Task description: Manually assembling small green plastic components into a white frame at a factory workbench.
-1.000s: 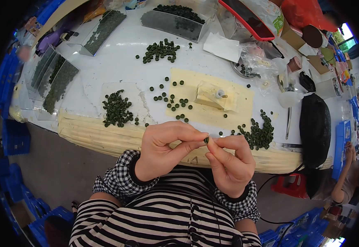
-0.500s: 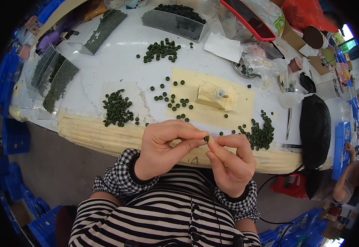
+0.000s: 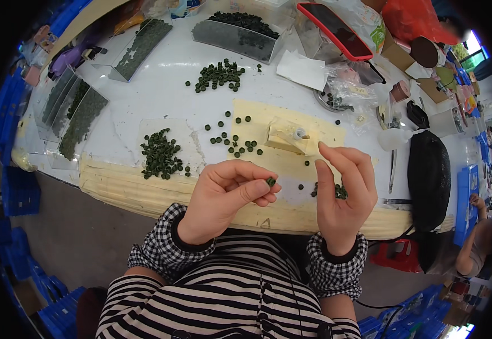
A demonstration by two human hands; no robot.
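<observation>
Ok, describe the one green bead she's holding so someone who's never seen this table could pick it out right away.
Start at the white table and come to its near edge, where the two hands hang above the pale yellow mat. The green bead sits pinched at the fingertips of the left hand, beside the open right hand. It is the only bead held in the air; the rest lie on the table in heaps or scattered.

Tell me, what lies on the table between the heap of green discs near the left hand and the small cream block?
In the head view, between the heap of green discs and the cream block, a loose scatter of green discs lies, partly on the yellow sheet.
</observation>
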